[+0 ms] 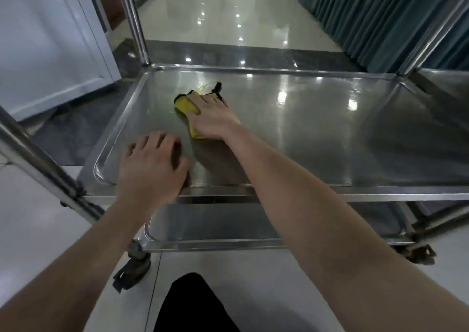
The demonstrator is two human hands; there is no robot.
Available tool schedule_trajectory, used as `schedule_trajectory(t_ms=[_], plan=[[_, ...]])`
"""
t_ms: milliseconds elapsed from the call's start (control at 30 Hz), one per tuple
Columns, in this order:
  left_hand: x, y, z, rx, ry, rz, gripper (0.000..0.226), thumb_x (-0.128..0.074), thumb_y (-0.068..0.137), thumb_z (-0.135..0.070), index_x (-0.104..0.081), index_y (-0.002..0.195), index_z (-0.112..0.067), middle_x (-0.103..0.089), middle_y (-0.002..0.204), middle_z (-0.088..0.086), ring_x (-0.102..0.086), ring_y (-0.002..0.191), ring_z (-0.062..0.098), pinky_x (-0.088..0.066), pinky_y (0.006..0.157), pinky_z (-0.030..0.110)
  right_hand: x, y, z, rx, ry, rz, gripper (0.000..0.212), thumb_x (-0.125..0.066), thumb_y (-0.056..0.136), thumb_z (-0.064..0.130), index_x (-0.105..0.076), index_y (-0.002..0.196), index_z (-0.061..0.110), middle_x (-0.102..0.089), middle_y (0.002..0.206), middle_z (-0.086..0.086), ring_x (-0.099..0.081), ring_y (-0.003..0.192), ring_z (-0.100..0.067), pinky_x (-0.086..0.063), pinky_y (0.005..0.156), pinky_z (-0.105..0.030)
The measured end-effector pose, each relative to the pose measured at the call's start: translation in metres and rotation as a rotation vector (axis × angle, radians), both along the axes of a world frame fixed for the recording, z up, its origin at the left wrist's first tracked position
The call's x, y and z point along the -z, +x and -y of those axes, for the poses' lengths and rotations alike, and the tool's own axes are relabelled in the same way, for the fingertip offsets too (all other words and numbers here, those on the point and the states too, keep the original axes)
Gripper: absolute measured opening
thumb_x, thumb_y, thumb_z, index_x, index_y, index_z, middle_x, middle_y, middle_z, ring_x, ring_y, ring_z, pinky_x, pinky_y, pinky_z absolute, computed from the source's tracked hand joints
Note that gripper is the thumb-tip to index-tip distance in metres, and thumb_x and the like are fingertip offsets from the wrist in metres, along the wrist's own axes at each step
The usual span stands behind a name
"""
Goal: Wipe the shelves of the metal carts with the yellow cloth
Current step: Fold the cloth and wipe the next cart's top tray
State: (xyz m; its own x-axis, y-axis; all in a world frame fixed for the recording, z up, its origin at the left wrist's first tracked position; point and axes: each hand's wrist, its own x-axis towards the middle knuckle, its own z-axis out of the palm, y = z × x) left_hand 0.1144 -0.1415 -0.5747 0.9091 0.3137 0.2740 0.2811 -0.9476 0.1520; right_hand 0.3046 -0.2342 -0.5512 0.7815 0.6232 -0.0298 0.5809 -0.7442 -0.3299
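Note:
A steel cart fills the view; its middle shelf (317,133) is a shiny tray with a raised rim. My right hand (214,116) lies flat with straight fingers on the yellow cloth (184,105) at the shelf's far left part, pressing it onto the metal. The cloth has a dark edge and sticks out beyond my fingers and under my wrist. My left hand (152,169) rests on the shelf's near left corner, fingers spread over the rim. A lower shelf (228,227) shows beneath the front edge.
Upright cart posts stand at the far left (133,22), far right (431,35) and near left (43,164). A caster (133,268) sits under the near left corner. A white door panel is at left, teal curtains at right, glossy floor beyond.

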Motion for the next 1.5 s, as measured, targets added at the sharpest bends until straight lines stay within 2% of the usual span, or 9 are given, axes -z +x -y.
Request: schedule_trajectory(t_ms=[167, 367, 567, 700, 900, 1067, 1267, 1400, 1500], plan=[[0.003, 0.001, -0.001, -0.005, 0.001, 0.028, 0.045, -0.038, 0.097, -0.053, -0.061, 0.125, -0.027, -0.063, 0.129, 0.003, -0.059, 0.114, 0.034, -0.043, 0.104, 0.053, 0.003, 0.032, 0.131, 0.197, 0.024, 0.003, 0.064, -0.039, 0.105, 0.062, -0.032, 0.165, 0.04, -0.033, 0.173, -0.002, -0.029, 0.158, -0.028, -0.021, 0.129, -0.041], [0.005, 0.005, -0.003, -0.009, -0.015, 0.041, 0.053, -0.03, 0.096, -0.056, -0.062, 0.125, -0.025, -0.064, 0.126, 0.004, -0.059, 0.114, 0.033, -0.043, 0.106, 0.054, 0.006, 0.082, 0.21, 0.736, -0.158, 0.076, 0.081, -0.023, 0.099, 0.057, -0.018, 0.169, 0.016, -0.022, 0.174, -0.02, -0.013, 0.162, -0.039, -0.004, 0.129, -0.063], [0.008, 0.007, -0.007, -0.003, -0.014, 0.056, 0.049, -0.031, 0.096, -0.056, -0.061, 0.123, -0.029, -0.063, 0.128, 0.001, -0.058, 0.118, 0.031, -0.04, 0.107, 0.053, 0.002, 0.035, 0.024, 0.284, -0.085, 0.06, 0.071, -0.027, 0.107, 0.055, -0.021, 0.168, 0.02, -0.026, 0.171, -0.021, -0.024, 0.159, -0.037, -0.012, 0.129, -0.058], [0.009, 0.006, -0.006, 0.002, 0.008, 0.08, 0.047, -0.034, 0.096, -0.056, -0.063, 0.12, -0.028, -0.065, 0.124, 0.001, -0.059, 0.114, 0.033, -0.042, 0.103, 0.051, 0.0, -0.002, 0.023, 0.011, -0.006, -0.018, 0.062, -0.035, 0.109, 0.05, -0.025, 0.168, 0.033, -0.023, 0.176, -0.006, -0.016, 0.163, -0.027, -0.006, 0.131, -0.043], [0.007, 0.005, -0.005, 0.007, -0.034, 0.061, 0.055, -0.029, 0.093, -0.058, -0.063, 0.125, -0.027, -0.064, 0.129, 0.002, -0.059, 0.119, 0.033, -0.041, 0.105, 0.051, -0.004, 0.013, 0.198, 0.267, 0.043, -0.047, 0.058, -0.045, 0.106, 0.06, -0.03, 0.161, 0.051, -0.032, 0.171, 0.003, -0.029, 0.158, -0.026, -0.026, 0.125, -0.045], [0.011, 0.01, -0.003, -0.021, -0.013, 0.089, 0.054, -0.031, 0.092, -0.058, -0.066, 0.117, -0.025, -0.067, 0.121, 0.003, -0.06, 0.113, 0.034, -0.041, 0.101, 0.05, 0.005, 0.039, 0.216, 0.68, -0.059, 0.089, 0.072, -0.027, 0.104, 0.056, -0.025, 0.167, 0.021, -0.033, 0.169, -0.017, -0.029, 0.156, -0.038, -0.016, 0.128, -0.057], [0.015, 0.009, -0.008, 0.003, -0.004, 0.087, 0.052, -0.031, 0.095, -0.055, -0.067, 0.118, -0.025, -0.068, 0.122, 0.002, -0.06, 0.113, 0.034, -0.042, 0.099, 0.049, 0.009, -0.043, 0.042, 0.055, 0.007, 0.077, 0.062, -0.035, 0.11, 0.048, -0.028, 0.167, 0.027, -0.032, 0.172, -0.011, -0.025, 0.16, -0.03, -0.011, 0.131, -0.047], [0.013, 0.009, -0.007, 0.005, -0.02, 0.107, 0.05, -0.033, 0.095, -0.054, -0.066, 0.119, -0.026, -0.067, 0.124, 0.002, -0.061, 0.115, 0.034, -0.042, 0.1, 0.05, 0.001, -0.065, 0.098, -0.164, 0.118, -0.058, 0.057, -0.056, 0.108, 0.047, -0.039, 0.161, 0.043, -0.041, 0.167, 0.004, -0.03, 0.156, -0.015, -0.013, 0.125, -0.025], [0.011, 0.009, -0.007, 0.004, -0.041, 0.093, 0.053, -0.029, 0.094, -0.056, -0.065, 0.12, -0.026, -0.067, 0.125, 0.003, -0.06, 0.116, 0.033, -0.042, 0.103, 0.052, -0.011, -0.05, 0.179, -0.013, 0.157, -0.159, 0.057, -0.064, 0.105, 0.046, -0.042, 0.157, 0.054, -0.043, 0.161, 0.014, -0.038, 0.149, -0.009, -0.026, 0.119, -0.025]])
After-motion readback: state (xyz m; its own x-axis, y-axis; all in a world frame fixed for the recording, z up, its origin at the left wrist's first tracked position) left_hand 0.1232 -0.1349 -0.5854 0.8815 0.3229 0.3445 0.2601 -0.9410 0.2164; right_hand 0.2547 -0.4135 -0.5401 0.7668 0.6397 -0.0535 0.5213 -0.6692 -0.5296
